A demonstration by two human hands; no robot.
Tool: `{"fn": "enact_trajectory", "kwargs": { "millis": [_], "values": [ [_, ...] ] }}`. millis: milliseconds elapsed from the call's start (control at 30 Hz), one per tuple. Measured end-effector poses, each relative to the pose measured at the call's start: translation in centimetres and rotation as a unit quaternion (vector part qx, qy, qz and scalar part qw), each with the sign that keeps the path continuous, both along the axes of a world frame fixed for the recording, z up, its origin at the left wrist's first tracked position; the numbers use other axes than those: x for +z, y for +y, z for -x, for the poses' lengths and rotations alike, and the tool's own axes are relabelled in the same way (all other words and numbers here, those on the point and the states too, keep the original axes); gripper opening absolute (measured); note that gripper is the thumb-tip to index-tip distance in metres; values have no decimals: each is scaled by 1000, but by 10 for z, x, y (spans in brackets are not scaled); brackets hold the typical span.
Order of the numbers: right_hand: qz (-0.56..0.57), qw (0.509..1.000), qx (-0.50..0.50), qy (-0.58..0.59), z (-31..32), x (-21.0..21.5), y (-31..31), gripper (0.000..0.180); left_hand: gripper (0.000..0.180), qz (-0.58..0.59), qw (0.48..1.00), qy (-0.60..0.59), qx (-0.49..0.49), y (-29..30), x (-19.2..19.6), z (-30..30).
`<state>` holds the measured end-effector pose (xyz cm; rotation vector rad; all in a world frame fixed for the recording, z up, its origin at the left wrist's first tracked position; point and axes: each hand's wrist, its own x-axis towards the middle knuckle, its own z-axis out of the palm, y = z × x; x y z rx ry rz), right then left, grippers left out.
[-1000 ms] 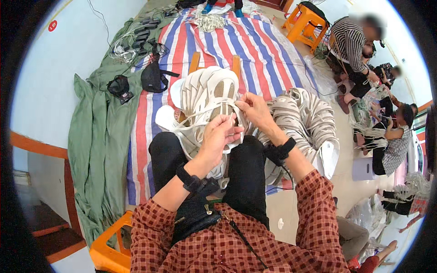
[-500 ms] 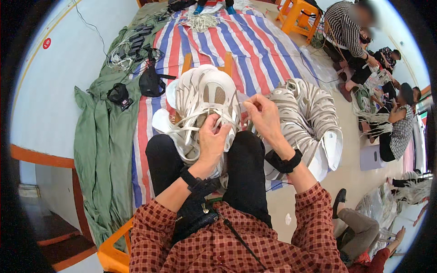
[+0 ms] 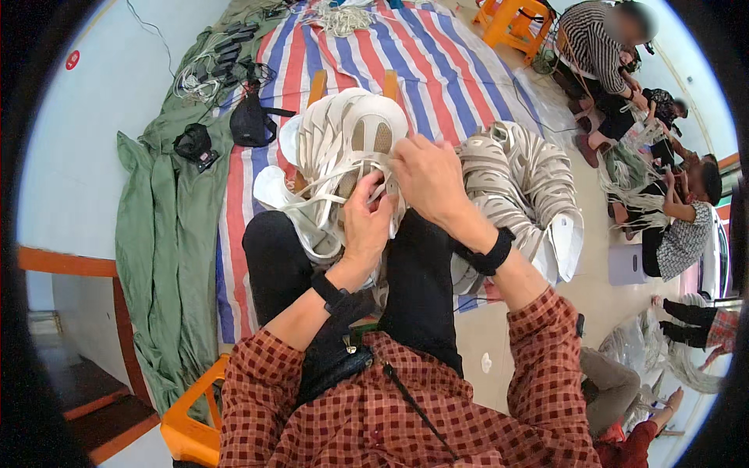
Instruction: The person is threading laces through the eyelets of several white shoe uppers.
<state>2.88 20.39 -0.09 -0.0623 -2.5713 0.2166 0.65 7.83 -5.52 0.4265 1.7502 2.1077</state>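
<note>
A row of off-white and beige sneakers stands between my knees, stacked closely with toes pointing away. On the nearest one, with a tan mesh toe, loose flat shoelaces cross the opening and hang to the left. My left hand is closed on this sneaker, thumb and fingers around the edge of its throat. My right hand is closed in a pinch over the right-hand eyelet row, at the lace; its fingertips and the lace end are mostly hidden behind the hand.
More sneakers stand in a curved row on the right. Striped sheeting covers the floor, with green cloth, a black bag and bundled laces. An orange stool stands behind. Several people sit at right with laces.
My right hand has moved left from beside the sneaker onto its eyelet row. My left hand keeps its hold. The whole view has shifted slightly.
</note>
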Motion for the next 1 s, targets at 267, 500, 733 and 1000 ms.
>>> {"fn": "enact_trajectory", "kwargs": {
  "millis": [267, 500, 733, 1000],
  "values": [
    [-122, 976, 93, -155, 18, 10, -6, 25, 29, 123, 987, 101, 3, 0, -16, 17],
    [45, 996, 71, -16, 25, -22, -5, 14, 33, 111, 992, 46, -35, -4, -11, 10],
    [241, 966, -88, 10, 22, -43, -6, 13, 43, 34, 999, 13, -39, -2, -13, 12],
    [514, 852, 4, 98, -77, -37, 21, 22, 54, 81, 996, 7, -34, -12, -9, 12]
  ]
}}
